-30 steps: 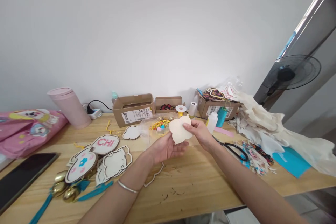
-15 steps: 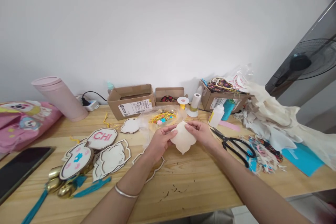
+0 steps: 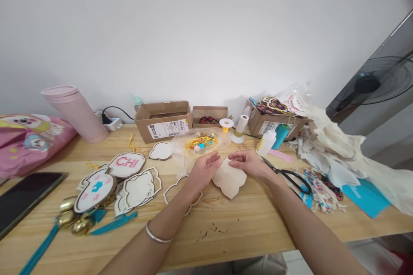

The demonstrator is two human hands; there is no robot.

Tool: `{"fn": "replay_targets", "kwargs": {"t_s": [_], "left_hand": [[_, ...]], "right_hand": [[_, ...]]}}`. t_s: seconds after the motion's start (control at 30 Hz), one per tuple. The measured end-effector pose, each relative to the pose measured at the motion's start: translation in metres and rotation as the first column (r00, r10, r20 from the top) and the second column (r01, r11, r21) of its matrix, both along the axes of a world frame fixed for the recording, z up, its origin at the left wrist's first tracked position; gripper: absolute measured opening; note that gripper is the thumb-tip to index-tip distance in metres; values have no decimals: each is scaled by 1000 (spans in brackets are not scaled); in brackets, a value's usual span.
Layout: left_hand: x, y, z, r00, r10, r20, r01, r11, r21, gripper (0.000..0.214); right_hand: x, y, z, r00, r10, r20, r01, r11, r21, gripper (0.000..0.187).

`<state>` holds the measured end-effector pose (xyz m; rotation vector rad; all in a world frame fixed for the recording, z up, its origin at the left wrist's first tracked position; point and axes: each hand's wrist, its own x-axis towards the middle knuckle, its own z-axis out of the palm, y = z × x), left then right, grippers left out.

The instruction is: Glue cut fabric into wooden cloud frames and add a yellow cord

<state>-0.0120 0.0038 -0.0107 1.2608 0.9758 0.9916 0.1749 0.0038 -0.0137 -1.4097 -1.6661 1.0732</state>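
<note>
1. Nearer than the clear plastic bag [image 3: 180, 144] of yellow cords [image 3: 206, 141], the cream scalloped plaque [image 3: 229, 180] sits low at the worktop [image 3: 258, 232], broad face up; whether it rests fully flat, I cannot tell.
2. Half a second ago both hands pinched it; now the left hand [image 3: 205, 171], just nearer than the bag, has fingers loosely apart beside the plaque's left edge.
3. To the bag's right, the right hand [image 3: 250, 164] is at the plaque's upper tip, thumb and fingers close; I cannot tell whether its grip clamps.
4. Seemingly, the plaque needs less support now.
</note>
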Motion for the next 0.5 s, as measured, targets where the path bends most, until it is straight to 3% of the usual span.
{"fn": "replay_targets", "kwargs": {"t_s": [0.1, 0.23, 0.33, 0.43, 0.5], "left_hand": [[-3, 3, 4, 996, 91, 4, -91, 985, 147, 40], [-5, 2, 8, 989, 149, 16, -150, 976, 159, 31], [-5, 0, 15, 975, 211, 68, -221, 958, 186, 24], [-10, 3, 24, 932, 305, 195, -347, 907, 240, 25], [-16, 10, 27, 883, 373, 284, -448, 851, 274, 28]], "right_hand": [[4, 0, 4, 995, -33, 97, 27, 997, 66, 32], [7, 1, 10, 962, -214, 171, 159, 944, 290, 34], [5, 1, 11, 948, -279, 153, 199, 895, 399, 40], [-4, -5, 17, 953, -250, 174, 106, 808, 579, 24], [-17, -12, 24, 951, -162, 263, -60, 739, 671, 19]]}}
